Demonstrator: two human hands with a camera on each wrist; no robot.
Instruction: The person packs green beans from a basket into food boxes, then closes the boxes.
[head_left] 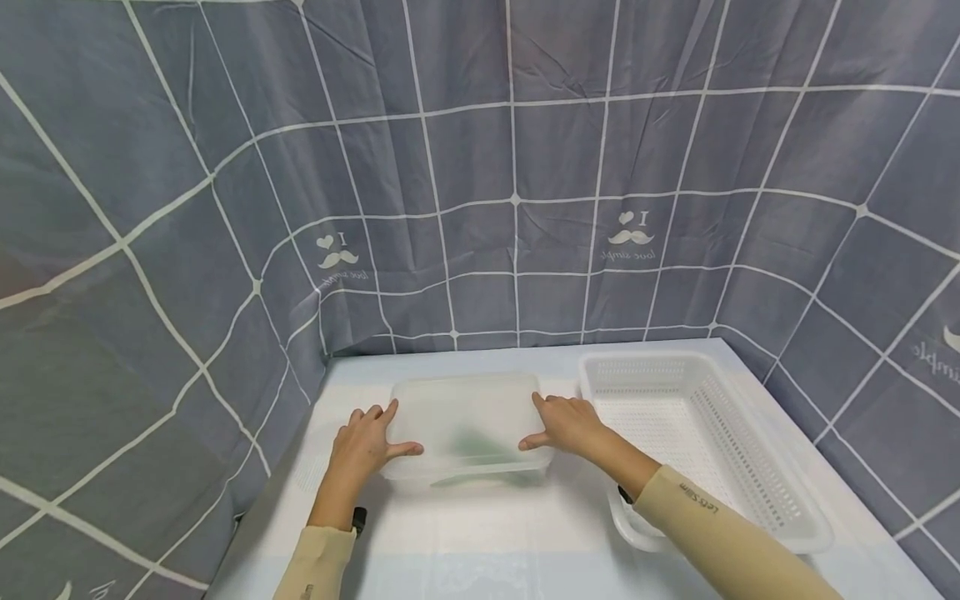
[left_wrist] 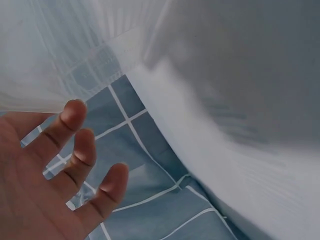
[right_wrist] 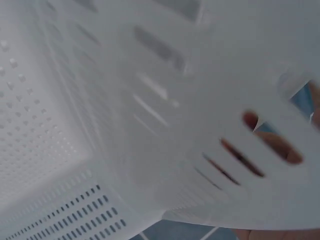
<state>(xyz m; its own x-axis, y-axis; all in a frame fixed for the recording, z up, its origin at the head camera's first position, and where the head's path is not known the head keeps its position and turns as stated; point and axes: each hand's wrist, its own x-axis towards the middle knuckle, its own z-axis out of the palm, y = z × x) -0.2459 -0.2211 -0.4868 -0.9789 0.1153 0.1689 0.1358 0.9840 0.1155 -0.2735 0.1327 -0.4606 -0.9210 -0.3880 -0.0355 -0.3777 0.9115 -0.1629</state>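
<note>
A frosted plastic storage box (head_left: 465, 408) lies between my hands on the white table, and something green shows blurred inside it. My left hand (head_left: 363, 442) holds its left edge, with the thumb over the top. In the left wrist view, the other fingers (left_wrist: 107, 192) of that hand spread below the box's rim, slightly bent. At the right edge, my right hand (head_left: 570, 429) grips the box with thumb and fingers. In the right wrist view, the white basket's slotted wall (right_wrist: 165, 120) covers most of that hand; parts of fingers show through the slots.
A white perforated basket (head_left: 787, 492) stands on the table (head_left: 465, 533) right of the box, beneath my right forearm. Grey-blue curtains (head_left: 480, 167) with white grid lines surround the table's back and sides.
</note>
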